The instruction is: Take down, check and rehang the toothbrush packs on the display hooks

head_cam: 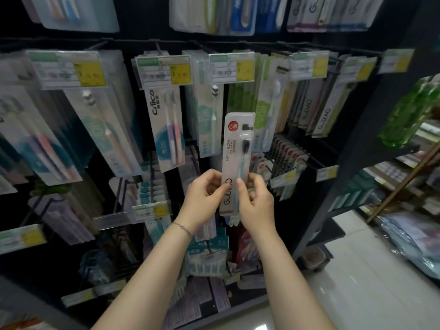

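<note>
A white toothbrush pack [235, 148] with a red round sticker, the word TOOTHBRUSH and a black-bristled brush stands upright in front of the display. My left hand [204, 196] grips its lower left edge, thumb on the front. On the lower right edge sits my right hand [256, 201], also with its thumb on the front. The pack hangs off no hook. A row of similar red-sticker packs [288, 158] hangs on a hook just to the right, behind the held pack.
Black display racks hold many hanging toothbrush packs with price tags [164, 70] on the hook ends. A hook with a price label [327, 173] juts out at the right. Green bottles [409, 110] stand on a side shelf. White floor [357, 282] lies at the lower right.
</note>
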A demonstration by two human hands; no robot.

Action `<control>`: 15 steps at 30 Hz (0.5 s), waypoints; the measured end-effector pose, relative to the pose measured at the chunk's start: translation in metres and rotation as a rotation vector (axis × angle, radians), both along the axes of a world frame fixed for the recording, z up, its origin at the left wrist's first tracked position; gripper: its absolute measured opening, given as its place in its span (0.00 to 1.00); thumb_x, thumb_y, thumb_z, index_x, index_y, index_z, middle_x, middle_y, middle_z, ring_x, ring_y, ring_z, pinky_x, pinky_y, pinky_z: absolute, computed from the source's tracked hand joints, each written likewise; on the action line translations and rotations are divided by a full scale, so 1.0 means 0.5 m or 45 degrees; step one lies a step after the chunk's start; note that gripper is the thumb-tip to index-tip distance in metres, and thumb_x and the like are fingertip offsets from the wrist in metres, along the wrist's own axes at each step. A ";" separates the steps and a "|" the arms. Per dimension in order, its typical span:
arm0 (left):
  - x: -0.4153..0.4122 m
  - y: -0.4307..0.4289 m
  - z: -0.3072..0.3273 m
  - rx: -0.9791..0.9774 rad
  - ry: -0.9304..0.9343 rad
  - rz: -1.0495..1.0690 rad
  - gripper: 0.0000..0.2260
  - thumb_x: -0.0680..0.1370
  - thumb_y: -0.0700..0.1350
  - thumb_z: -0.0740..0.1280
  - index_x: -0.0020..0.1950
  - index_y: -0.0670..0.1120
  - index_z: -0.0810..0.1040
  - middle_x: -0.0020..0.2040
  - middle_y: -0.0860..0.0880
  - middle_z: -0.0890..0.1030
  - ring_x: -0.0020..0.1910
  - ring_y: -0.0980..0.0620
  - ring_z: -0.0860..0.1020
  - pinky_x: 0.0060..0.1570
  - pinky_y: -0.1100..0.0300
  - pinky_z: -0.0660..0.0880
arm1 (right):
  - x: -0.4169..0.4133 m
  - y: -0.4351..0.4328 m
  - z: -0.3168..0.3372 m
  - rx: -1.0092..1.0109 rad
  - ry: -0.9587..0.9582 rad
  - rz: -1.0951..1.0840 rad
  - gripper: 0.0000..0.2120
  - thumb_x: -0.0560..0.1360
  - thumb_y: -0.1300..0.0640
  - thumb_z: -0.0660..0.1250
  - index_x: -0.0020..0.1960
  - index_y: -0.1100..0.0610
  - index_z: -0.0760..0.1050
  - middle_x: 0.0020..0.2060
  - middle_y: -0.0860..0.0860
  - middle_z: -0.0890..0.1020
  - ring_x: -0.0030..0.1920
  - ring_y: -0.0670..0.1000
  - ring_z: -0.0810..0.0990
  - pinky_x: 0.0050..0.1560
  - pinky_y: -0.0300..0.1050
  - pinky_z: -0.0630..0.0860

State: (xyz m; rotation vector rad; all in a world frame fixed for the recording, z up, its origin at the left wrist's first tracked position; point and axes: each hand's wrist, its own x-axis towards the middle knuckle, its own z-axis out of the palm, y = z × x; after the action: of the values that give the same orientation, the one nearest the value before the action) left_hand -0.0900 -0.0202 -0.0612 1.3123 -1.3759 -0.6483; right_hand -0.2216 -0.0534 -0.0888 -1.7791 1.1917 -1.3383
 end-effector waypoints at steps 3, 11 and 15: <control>-0.026 -0.026 0.001 0.014 0.014 -0.004 0.03 0.78 0.44 0.68 0.49 0.51 0.79 0.44 0.51 0.83 0.44 0.50 0.81 0.45 0.49 0.80 | -0.030 -0.025 -0.002 -0.021 0.023 0.001 0.12 0.80 0.47 0.60 0.57 0.54 0.72 0.42 0.46 0.80 0.38 0.46 0.79 0.37 0.49 0.76; -0.156 -0.125 0.000 -0.034 0.064 0.108 0.02 0.78 0.45 0.67 0.49 0.51 0.78 0.44 0.52 0.82 0.38 0.56 0.79 0.40 0.57 0.78 | -0.171 -0.123 -0.021 0.000 0.094 0.098 0.05 0.81 0.47 0.59 0.54 0.47 0.71 0.40 0.43 0.79 0.36 0.43 0.77 0.35 0.42 0.72; -0.232 -0.173 -0.016 -0.029 0.069 0.121 0.03 0.79 0.43 0.66 0.48 0.49 0.78 0.43 0.49 0.82 0.36 0.59 0.78 0.38 0.60 0.76 | -0.245 -0.176 -0.041 0.040 0.123 0.104 0.05 0.80 0.46 0.59 0.54 0.44 0.71 0.45 0.44 0.81 0.44 0.47 0.81 0.44 0.55 0.79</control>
State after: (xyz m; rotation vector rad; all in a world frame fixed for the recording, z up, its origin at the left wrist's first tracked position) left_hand -0.2060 -0.1066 -0.0691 1.3242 -1.2662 -0.5979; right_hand -0.3441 -0.1416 -0.1093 -1.8673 1.1713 -1.1927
